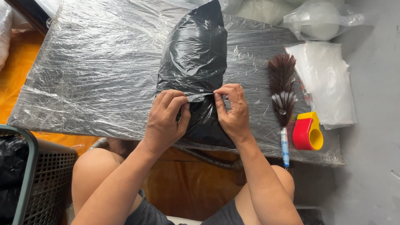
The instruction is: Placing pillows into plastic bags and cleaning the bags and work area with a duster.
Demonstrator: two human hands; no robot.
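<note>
Together, the left hand [166,121] and right hand [233,108] pinched a filled black bag [196,54], its contents hidden; a basket [46,175] nearby held black bags.

A bulky package wrapped in glossy black plastic film [195,54] lies on end across the middle of the flat black board covered in clear cling film [96,71]. Right of the board lie a flat clear plastic packet of white sheets [327,81] and, farther up, a clear bag holding a white round thing [321,18]

arms: bare, no sleeves | hands [200,114]: no gloves, no rings | legs: dark grey shorts [143,214], knees bare
</note>
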